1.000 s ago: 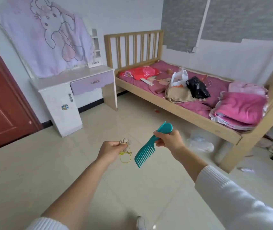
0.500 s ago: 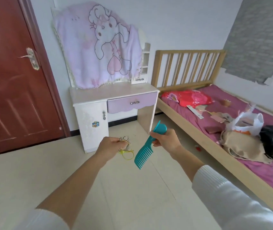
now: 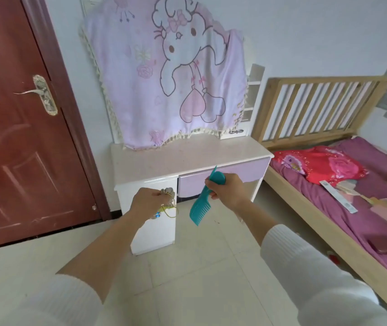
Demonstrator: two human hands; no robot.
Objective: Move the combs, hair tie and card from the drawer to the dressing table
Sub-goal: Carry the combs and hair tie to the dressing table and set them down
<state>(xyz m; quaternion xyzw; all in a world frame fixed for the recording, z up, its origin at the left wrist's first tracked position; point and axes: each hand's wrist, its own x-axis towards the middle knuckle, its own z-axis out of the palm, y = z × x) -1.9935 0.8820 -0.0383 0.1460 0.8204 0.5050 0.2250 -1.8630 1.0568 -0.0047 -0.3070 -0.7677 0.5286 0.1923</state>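
My right hand (image 3: 226, 190) grips a teal wide-tooth comb (image 3: 200, 208) by its handle, teeth hanging down. My left hand (image 3: 149, 202) is closed on a yellow hair tie (image 3: 170, 210) with a small pale ornament, its loop dangling below my fingers. Both hands are held up in front of the white dressing table (image 3: 176, 161), whose pale top lies just beyond them. Its lilac drawer (image 3: 246, 170) is closed and partly hidden by my right hand. No card shows in view.
A pink cartoon cloth (image 3: 164, 74) covers the mirror above the table. A dark red door (image 3: 11, 114) stands at the left. A wooden bed (image 3: 329, 184) with purple sheet, red pillow and scattered items fills the right. Pale tiled floor (image 3: 187, 267) lies underfoot.
The view has swung left and closed in on the dressing table, which now sits right in front of my hands. Both hands keep their grip on the comb and hair tie.
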